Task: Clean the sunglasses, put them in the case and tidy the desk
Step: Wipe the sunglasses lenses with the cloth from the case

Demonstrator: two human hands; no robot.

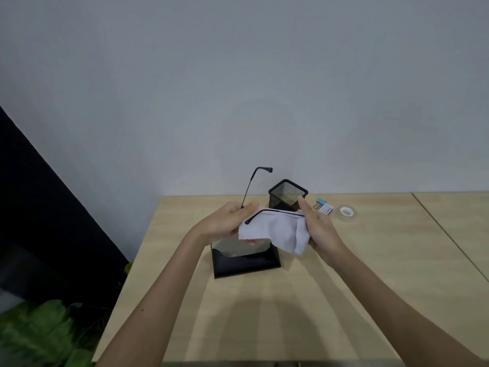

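I hold the sunglasses (250, 187) above the desk with both hands. Their thin black arms are unfolded; one sticks up and the other runs across the top of a white cleaning cloth (275, 230). My left hand (227, 222) grips the frame's left side. With my right hand (318, 229) I press the cloth against the glasses, so the lenses are hidden. Just below my hands the black case (246, 263) lies open on the desk.
A black mesh pen holder (287, 194) stands behind my hands. To its right lie a blue binder clip (320, 201), a small labelled box (326, 209) and a roll of clear tape (347, 211). The wooden desk (264, 313) has green leaves (39, 332) at its lower left.
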